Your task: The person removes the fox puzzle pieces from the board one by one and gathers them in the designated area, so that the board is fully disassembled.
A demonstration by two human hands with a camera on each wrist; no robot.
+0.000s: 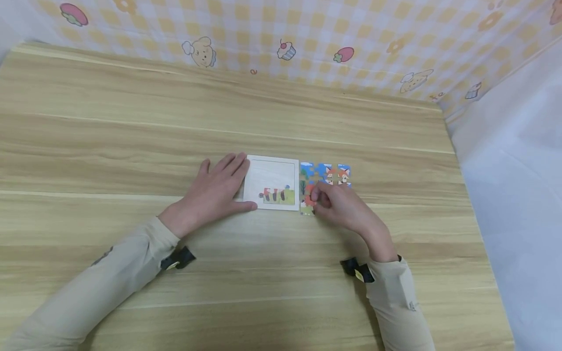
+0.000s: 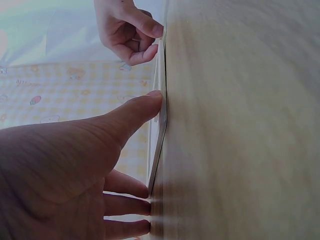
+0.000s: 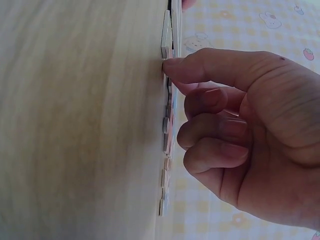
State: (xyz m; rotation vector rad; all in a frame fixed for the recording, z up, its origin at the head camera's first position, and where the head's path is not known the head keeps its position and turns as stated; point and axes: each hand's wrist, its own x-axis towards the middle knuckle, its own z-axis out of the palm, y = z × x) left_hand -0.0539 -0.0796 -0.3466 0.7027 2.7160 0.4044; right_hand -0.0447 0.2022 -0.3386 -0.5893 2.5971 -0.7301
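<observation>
A square puzzle board [image 1: 271, 170] with a pale raised frame lies on the table, a few joined pieces [image 1: 283, 196] along its lower right inside. My left hand [image 1: 215, 187] is spread along the board's left side, fingertips at the edge and thumb at the lower left corner. In the left wrist view that thumb presses the board's rim [image 2: 157, 135]. Right of the board are loose puzzle pieces [image 1: 307, 168] with foxes and blue sky. My right hand [image 1: 344, 204] pinches a puzzle piece there between thumb and index finger, other fingers curled in; the hand partly covers the pieces.
The wood-grain table [image 1: 246, 287] extends around the board on all sides. At its back hangs a yellow checked cloth [image 1: 246, 29] with cartoon prints, and white fabric [image 1: 509, 170] borders the right edge. Black straps [image 1: 177, 258] sit at both sleeve cuffs.
</observation>
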